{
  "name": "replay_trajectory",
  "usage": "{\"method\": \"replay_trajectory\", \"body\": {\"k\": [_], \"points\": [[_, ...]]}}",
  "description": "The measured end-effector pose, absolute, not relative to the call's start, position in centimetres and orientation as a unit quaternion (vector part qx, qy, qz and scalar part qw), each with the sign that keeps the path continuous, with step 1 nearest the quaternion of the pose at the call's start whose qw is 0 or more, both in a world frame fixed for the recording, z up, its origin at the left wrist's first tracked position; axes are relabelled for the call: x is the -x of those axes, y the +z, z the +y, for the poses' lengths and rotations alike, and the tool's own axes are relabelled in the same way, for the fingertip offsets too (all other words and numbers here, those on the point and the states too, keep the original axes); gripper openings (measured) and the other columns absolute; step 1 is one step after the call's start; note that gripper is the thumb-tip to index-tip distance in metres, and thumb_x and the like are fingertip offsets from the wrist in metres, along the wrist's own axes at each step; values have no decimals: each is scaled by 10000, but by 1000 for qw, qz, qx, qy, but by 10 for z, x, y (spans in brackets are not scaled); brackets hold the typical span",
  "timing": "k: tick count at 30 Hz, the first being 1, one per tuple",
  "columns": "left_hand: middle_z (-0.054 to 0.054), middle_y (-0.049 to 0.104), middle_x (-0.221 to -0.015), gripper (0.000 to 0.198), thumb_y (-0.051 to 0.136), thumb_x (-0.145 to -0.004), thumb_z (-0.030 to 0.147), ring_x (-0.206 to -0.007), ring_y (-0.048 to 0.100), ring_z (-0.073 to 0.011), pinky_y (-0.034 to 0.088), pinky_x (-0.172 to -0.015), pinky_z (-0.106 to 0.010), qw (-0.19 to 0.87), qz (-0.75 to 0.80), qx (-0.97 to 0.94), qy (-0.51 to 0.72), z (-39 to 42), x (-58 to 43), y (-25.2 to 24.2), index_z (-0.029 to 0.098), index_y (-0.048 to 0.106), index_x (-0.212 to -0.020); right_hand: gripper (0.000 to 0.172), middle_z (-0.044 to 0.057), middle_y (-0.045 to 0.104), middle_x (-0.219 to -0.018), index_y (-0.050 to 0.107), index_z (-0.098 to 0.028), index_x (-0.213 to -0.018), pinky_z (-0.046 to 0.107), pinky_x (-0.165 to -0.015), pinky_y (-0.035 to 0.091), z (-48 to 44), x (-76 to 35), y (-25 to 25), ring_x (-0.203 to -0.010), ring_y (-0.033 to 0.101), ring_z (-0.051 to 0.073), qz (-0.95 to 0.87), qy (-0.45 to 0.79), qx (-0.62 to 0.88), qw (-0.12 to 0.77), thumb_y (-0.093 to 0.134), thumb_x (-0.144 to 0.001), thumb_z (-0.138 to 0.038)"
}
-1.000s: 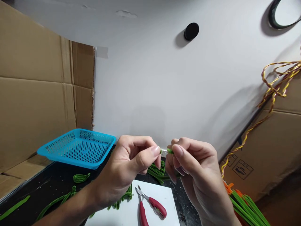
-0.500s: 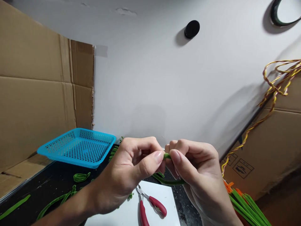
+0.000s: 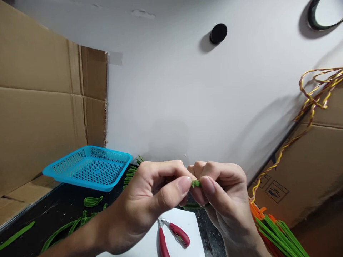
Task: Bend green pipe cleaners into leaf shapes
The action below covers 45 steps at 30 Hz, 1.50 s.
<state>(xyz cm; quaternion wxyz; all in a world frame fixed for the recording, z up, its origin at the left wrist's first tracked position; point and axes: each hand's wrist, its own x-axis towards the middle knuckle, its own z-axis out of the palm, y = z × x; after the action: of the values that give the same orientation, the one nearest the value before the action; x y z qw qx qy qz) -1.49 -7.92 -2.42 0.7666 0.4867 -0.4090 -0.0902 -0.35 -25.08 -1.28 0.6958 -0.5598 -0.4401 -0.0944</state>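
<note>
Between my two hands a short stretch of green fuzzy pipe cleaner (image 3: 196, 183) shows, looking twisted or knotted. My left hand (image 3: 158, 194) pinches its left end between thumb and forefinger. The thumb and curled fingers of my right hand (image 3: 223, 189) grip the other end. Part of a green stem passes below the fingers, mostly hidden. Under the hands, red-handled pliers (image 3: 174, 233) lie with handles spread on a white sheet (image 3: 195, 225).
A blue perforated basket (image 3: 91, 167) stands at the left. Nearby on the black table (image 3: 66, 200) lie a green looped leaf shape (image 3: 93, 202) and several green pieces. Orange and green pipe cleaners (image 3: 281, 232) stand at right, below a twisted yellow-brown cord (image 3: 311, 96).
Both hands have dropped slightly, still pinching the green piece. More of its knotted part shows between the thumbs, and the stem below is more hidden.
</note>
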Motion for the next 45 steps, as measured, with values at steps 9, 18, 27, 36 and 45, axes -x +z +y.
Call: {"method": "replay_trajectory", "body": {"k": [9, 18, 27, 36, 45], "points": [[-15, 633, -872, 268, 540, -1054, 238, -818, 553, -40, 488, -769, -114, 759, -404, -504, -81, -77, 14, -24, 153, 726, -881, 467, -12, 477, -569, 487, -119, -615, 158, -560, 422, -250, 3, -14, -565, 461, 44, -448, -81, 546, 703, 689, -1003, -283], [-5, 622, -867, 264, 538, -1056, 230, -814, 548, -29, 483, -769, -100, 754, -408, -509, -80, -78, 16, -24, 149, 704, -868, 496, -14, 474, -555, 460, -111, -599, 140, -556, 423, -250, 4, -12, -558, 448, 34, -450, -89, 550, 698, 706, -992, -290], [-6, 637, -884, 267, 528, -1060, 213, -841, 567, -28, 491, -791, -95, 760, -407, -499, -86, -77, 15, -24, 163, 744, -910, 501, -4, 495, -563, 470, -112, -595, 139, -560, 452, -250, 4, -12, -549, 481, 38, -444, -87, 557, 697, 705, -994, -302], [-33, 656, -866, 277, 560, -1043, 259, -813, 583, -63, 502, -763, -149, 743, -408, -528, -60, -76, 14, -26, 133, 702, -842, 474, -8, 490, -566, 483, -121, -608, 157, -552, 434, -252, 5, -14, -548, 460, 43, -447, -87, 556, 695, 702, -992, -292], [-7, 598, -816, 298, 541, -1055, 262, -784, 530, -43, 467, -753, -133, 728, -402, -554, -45, -78, 17, -23, 138, 664, -813, 486, -12, 479, -565, 455, -119, -605, 150, -563, 439, -250, 5, -13, -550, 460, 36, -454, -82, 545, 700, 688, -1000, -280]]}}
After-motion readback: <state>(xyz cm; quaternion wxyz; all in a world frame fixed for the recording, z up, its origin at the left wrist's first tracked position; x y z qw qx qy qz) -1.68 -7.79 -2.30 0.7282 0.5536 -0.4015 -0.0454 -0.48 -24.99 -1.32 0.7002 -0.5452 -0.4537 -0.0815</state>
